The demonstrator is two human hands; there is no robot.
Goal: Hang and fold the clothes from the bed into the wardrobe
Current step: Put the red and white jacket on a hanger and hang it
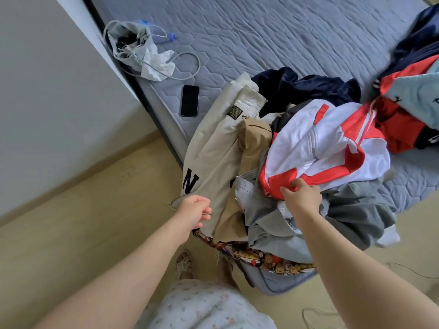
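At the bed (261, 32) corner, right hand (301, 197) pinches the red-and-white jacket (320, 138) atop the clothes pile (356, 210); left hand (193, 211) curls loosely beside the cream garment (213, 150), grip unclear. Grey drawstring bag (133, 43) holds dark items.

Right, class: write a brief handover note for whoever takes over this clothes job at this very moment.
Left hand: fingers curled at the cream garment edge; grip unclear.
Right hand: pinches the red hem of the red-and-white jacket.
Clothes pile: heaped on the bed corner, some hanging over.
Done: nothing hung or folded in view.
Left: the whole pile; wardrobe not in view.
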